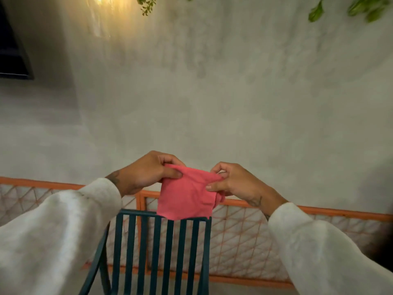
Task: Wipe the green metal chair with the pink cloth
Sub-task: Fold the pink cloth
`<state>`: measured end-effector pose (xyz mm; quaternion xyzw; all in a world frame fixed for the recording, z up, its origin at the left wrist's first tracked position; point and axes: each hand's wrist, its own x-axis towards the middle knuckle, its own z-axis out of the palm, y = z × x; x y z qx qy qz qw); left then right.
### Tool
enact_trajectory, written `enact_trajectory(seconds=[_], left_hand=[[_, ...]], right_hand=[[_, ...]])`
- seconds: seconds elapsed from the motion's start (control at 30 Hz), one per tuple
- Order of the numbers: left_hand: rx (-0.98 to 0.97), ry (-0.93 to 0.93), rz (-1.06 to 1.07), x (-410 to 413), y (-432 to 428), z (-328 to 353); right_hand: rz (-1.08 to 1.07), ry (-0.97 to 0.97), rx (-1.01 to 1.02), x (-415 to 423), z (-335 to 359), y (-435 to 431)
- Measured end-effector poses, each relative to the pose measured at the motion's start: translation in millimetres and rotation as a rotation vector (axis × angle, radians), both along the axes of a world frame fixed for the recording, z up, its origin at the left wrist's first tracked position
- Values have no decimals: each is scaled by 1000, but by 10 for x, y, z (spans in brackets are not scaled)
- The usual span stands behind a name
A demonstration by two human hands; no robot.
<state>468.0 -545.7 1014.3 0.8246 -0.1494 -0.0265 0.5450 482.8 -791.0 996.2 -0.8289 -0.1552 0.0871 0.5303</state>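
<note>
1. The left hand [146, 171] pinches the upper left corner of the pink cloth [187, 196]. The thumb lies on the near face and the fingers curl over the top edge.
2. The right hand [231, 182] pinches the upper right edge of the cloth between thumb and fingertips. A bunched fold of fabric hangs just below this hand.
3. The cloth spans the gap between the 2 hands and hangs below them as a roughly square panel. The fabric is plain coral pink, soft and matte, with shallow creases near the top edge.
4. The lower edge of the cloth overlaps the top rail of the green metal chair [161, 241], which stands directly below the hands. Contact between cloth and rail cannot be confirmed.
5. The chair is dark green. Its backrest has flat vertical slats under a straight top rail, and a curved arm descends below the left forearm.
6. Both forearms are covered by white sleeves [53, 235].
7. Beyond the hands, an orange lattice fence [265, 235] runs along a grey wall [212, 103].
</note>
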Motion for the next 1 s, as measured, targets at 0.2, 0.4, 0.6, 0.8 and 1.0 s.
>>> enact_trajectory(seconds=[0.2, 0.4, 0.6, 0.8, 1.0], left_hand=[[-152, -66, -13, -139, 439, 305], [-250, -26, -66, -247, 729, 509], [-364, -13, -71, -325, 850, 639], [-463, 54, 32, -398, 1005, 565], [-326, 364, 72, -620, 917, 82]], right_hand=[[-133, 4, 177, -269, 391, 294], [-220, -95, 312, -517, 506, 617], [-222, -34, 558, -687, 495, 909], [-152, 69, 535, -734, 428, 1078], [-257, 193, 599, -644, 172, 1175]])
